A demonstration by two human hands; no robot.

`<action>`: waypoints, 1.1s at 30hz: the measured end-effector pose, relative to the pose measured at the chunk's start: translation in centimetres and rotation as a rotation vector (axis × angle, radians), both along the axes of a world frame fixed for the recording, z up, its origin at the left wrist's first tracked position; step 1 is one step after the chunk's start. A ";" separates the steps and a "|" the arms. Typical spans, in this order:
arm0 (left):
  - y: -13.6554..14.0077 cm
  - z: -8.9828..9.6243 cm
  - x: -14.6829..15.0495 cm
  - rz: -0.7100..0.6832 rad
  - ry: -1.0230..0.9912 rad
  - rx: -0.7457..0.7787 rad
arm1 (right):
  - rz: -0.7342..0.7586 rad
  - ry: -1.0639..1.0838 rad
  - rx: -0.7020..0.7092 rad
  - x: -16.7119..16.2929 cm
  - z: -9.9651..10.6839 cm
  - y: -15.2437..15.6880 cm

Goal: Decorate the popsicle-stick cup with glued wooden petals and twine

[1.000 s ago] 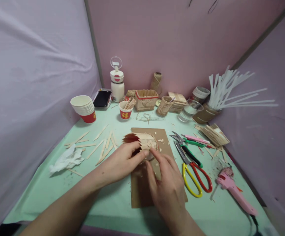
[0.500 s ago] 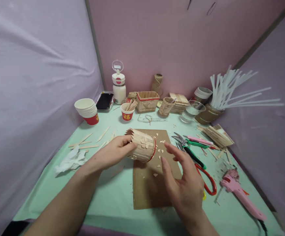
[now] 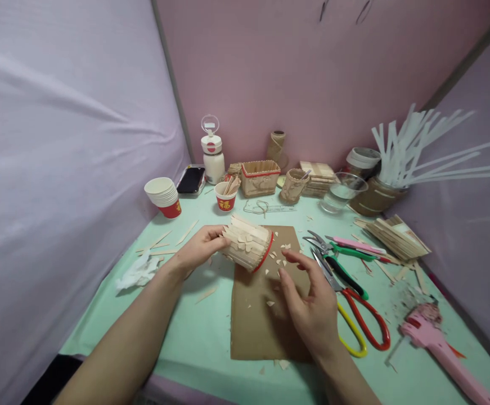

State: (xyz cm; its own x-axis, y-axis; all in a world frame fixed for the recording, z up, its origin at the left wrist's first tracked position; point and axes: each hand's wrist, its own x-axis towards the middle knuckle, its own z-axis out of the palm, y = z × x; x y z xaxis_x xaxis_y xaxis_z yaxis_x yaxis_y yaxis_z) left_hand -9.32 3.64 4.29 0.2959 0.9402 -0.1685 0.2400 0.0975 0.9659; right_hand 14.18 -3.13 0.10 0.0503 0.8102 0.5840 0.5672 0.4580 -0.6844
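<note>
Between the left fingers (image 3: 216, 244), a wood-slat cup (image 3: 240, 257) is grasped by its jagged end, tilted above the cardboard sheet (image 3: 261, 337). Slats cover its visible side, red trim (image 3: 266, 256) edges the end nearer the right fingers (image 3: 301, 260), and petal pieces (image 3: 245, 243) sit on it. Those right fingers are parted, empty; loose wood chips (image 3: 270, 304) left of them remain unattached, and the jagged end seems unedged.

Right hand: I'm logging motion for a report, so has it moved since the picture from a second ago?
Yes, rightward: the right hand has shifted toward the right edge of the cardboard and is now apart from the wooden cup.
</note>
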 end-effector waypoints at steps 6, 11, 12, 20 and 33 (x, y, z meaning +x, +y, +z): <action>-0.2 0.1 1.1 -0.114 -0.057 0.057 | 0.063 -0.083 0.057 -1.1 0.6 0.6; -0.5 0.1 1.5 -0.192 -0.055 0.051 | 0.084 -0.141 -0.030 -1.8 1.3 1.0; -0.6 0.1 1.6 -0.198 -0.052 0.043 | 0.086 -0.132 -0.032 -1.9 1.4 1.0; -1.0 0.5 2.2 -0.179 -0.077 -0.018 | 0.081 -0.097 0.011 -2.2 1.4 0.8; -1.0 0.0 2.2 -0.150 -0.111 -0.038 | 0.102 -0.077 0.025 -2.3 1.1 1.0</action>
